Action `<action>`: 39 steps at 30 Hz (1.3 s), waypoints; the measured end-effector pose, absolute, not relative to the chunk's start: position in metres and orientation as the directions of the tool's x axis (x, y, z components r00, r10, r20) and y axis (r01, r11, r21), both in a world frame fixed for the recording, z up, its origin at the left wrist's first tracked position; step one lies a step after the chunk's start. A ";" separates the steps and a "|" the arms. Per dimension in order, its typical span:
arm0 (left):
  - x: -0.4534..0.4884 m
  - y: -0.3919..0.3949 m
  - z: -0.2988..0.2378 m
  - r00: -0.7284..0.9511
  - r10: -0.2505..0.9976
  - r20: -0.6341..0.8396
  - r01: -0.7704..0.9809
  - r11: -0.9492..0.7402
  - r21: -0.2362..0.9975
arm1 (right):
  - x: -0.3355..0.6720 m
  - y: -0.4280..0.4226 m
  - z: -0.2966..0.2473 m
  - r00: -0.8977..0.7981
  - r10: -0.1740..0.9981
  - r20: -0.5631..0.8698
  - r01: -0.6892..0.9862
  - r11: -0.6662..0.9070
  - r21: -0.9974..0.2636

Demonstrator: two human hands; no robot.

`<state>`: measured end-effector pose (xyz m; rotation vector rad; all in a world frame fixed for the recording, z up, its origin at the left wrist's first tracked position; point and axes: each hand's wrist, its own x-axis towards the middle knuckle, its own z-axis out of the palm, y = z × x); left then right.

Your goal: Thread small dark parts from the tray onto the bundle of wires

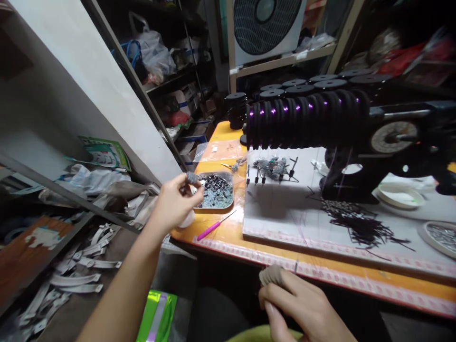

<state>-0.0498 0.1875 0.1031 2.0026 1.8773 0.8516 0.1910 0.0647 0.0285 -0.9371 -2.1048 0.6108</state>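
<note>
At the left corner of the tray point(232, 194) of small black and grey parts is my left hand point(176, 202), a grey finger cot on one finger. Its thumb and fingers are curled together; whatever is between them is too small to make out. My right hand point(302, 304) is closed low in front of the table edge, with a pale ribbed cot on its index finger. A thin metal tip point(296, 266) shows just beyond that hand; I cannot tell if the hand holds it. A pink-handled thin tool point(209, 231) lies in front of the tray.
A black machine point(309, 118) with a row of discs and purple thread stands on the white board point(278, 218). Dark thin rods point(363, 225) lie below it. At right is a dish of small metal parts point(441, 237). Shelves and a fan point(265, 28) are behind.
</note>
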 end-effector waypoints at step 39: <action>0.029 0.029 0.019 0.043 0.917 -0.398 -0.708 0.309 0.635 | 0.176 0.039 0.046 -0.538 0.799 0.270 0.481 0.554 -0.679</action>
